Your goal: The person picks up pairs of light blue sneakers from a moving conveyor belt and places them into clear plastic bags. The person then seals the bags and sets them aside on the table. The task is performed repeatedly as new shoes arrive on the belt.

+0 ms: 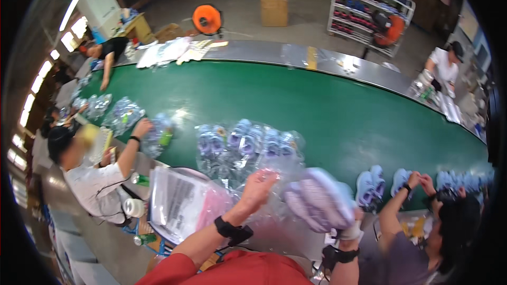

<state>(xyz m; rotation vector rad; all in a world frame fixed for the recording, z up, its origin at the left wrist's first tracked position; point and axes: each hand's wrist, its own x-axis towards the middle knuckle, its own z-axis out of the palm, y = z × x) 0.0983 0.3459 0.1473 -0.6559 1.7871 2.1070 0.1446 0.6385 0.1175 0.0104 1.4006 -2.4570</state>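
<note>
My left hand (259,187) is closed in a pinch on the edge of a clear plastic bag (288,171), just short of the belt. In my right hand (353,227) is a pair of pale blue and lavender sneakers (319,200), tilted with the soles toward me and slightly blurred. The shoes are beside the bag; whether they touch it I cannot tell. Most of the right hand's fingers are hidden behind the shoes. Beyond my hands, several bagged pairs of similar sneakers (247,140) lie on the green conveyor belt (317,105).
A stack of clear plastic bags (177,206) lies left of my forearm. Co-workers sit close on the left (97,184) and right (412,243), one handling unbagged sneakers (371,184). A metal ledge (264,53) edges the belt's far side; orange fans (206,19) stand beyond.
</note>
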